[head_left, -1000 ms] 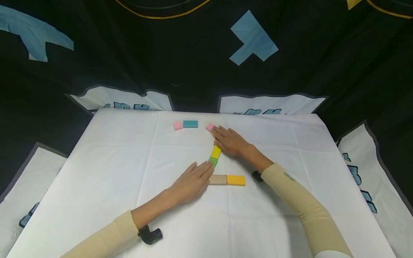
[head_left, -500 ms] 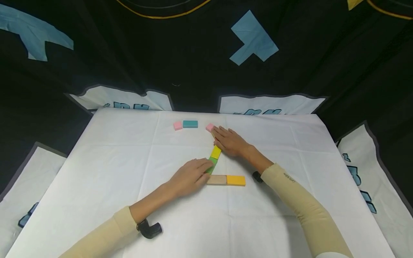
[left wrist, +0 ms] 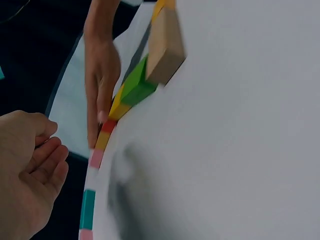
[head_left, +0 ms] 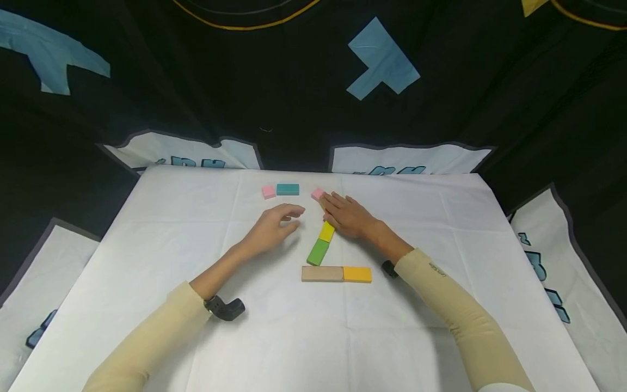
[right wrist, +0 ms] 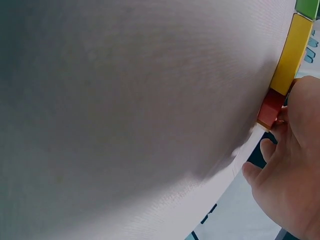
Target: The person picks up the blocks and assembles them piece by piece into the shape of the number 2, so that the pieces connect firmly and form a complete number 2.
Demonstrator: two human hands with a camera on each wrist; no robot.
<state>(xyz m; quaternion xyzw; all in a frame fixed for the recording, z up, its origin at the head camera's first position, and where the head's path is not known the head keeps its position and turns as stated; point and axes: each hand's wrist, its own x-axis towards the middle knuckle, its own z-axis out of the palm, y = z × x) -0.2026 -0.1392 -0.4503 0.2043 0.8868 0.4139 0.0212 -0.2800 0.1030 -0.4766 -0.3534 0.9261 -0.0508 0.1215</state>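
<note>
My left hand point(head_left: 271, 228) is held above the cloth left of the block line, its fingers loosely bent around nothing. With fingers extended, my right hand point(head_left: 348, 216) rests along the upper part of that line, touching the red block point(right wrist: 270, 106) and partly covering it and an orange block point(left wrist: 102, 141). A pink block point(head_left: 317, 194) pokes out past its fingertips. Below the hand, a yellow block point(head_left: 326, 232) and a green block point(head_left: 318, 252) continue the slanted line. Under the green one lies a natural-wood block point(head_left: 322, 274), end to end with a yellow-orange block point(head_left: 357, 274).
Near the far edge, a teal block point(head_left: 287, 189) lies beside another pink block point(head_left: 268, 191). White cloth point(head_left: 416, 348) covers the table. A black curtain point(head_left: 220, 81) hangs behind it.
My left hand has let go of the green block and moved up and left, uncovering the green and natural-wood blocks. The right hand has stayed in place.
</note>
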